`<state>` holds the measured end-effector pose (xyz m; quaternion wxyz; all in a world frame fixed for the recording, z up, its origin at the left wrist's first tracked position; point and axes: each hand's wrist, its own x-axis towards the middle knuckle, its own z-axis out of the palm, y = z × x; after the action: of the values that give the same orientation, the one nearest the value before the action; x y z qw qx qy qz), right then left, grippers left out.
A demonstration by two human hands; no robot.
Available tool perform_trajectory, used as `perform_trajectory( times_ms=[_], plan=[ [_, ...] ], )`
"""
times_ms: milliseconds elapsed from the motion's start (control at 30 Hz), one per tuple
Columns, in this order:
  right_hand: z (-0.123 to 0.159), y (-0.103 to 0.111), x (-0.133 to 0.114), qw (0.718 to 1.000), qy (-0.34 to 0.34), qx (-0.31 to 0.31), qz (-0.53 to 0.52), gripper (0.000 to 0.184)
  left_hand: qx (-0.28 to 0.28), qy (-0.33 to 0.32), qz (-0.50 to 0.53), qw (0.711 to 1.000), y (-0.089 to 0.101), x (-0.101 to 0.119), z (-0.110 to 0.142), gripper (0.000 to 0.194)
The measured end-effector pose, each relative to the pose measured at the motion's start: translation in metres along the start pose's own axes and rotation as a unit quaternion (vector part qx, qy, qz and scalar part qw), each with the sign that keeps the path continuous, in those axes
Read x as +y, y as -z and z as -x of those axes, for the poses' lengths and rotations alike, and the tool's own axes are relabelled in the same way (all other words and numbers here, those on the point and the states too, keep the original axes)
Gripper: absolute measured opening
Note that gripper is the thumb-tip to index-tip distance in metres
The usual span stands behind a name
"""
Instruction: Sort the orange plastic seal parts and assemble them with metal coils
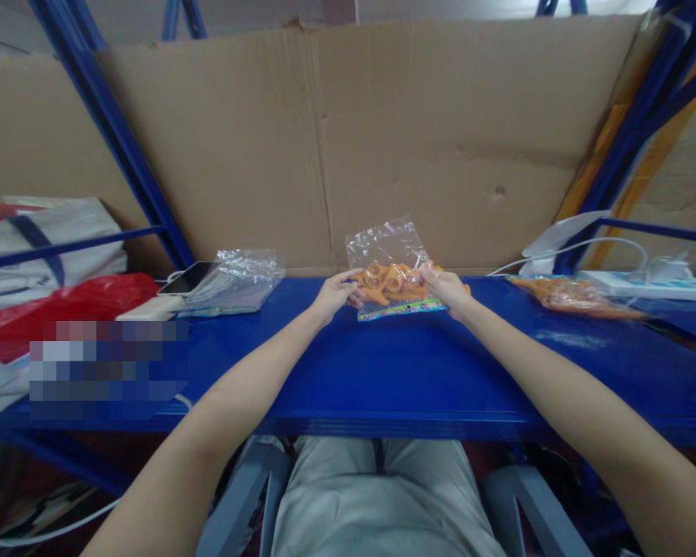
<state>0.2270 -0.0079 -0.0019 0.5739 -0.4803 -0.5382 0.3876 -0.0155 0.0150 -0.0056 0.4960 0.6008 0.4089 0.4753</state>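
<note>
Between my two hands is a clear plastic bag with a colourful printed strip along its lower edge. Several orange plastic pieces show through it; their exact kind is too small to tell. My left hand grips the bag's left side, fingers curled at its edge. On the other side, my right hand holds the bag's right edge, thumb on top. A bit of orange shows just past the right hand. The bag is above the blue tabletop, near its back; whether it touches the surface I cannot tell.
To the left lie a stack of clear bags, a phone, a white block and a red plastic bag. At right are a filled bag of orange pieces and a white power strip. Cardboard stands behind.
</note>
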Motion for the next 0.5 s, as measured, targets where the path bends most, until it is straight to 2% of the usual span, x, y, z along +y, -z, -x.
perform_trajectory(
  times_ms=[200,400,500],
  plan=[
    [0.006,0.001,-0.007,0.999,-0.032,0.001,-0.003,0.043,0.033,-0.018,0.001,0.999,0.0,-0.001,-0.002,0.05],
    [0.006,0.0,-0.008,0.999,-0.035,-0.001,-0.032,0.034,0.048,-0.038,-0.053,0.997,0.002,-0.006,-0.008,0.072],
    [0.001,0.002,-0.003,0.999,-0.012,0.0,-0.033,0.032,0.054,-0.091,-0.125,0.986,0.002,-0.012,-0.011,0.083]
  ],
)
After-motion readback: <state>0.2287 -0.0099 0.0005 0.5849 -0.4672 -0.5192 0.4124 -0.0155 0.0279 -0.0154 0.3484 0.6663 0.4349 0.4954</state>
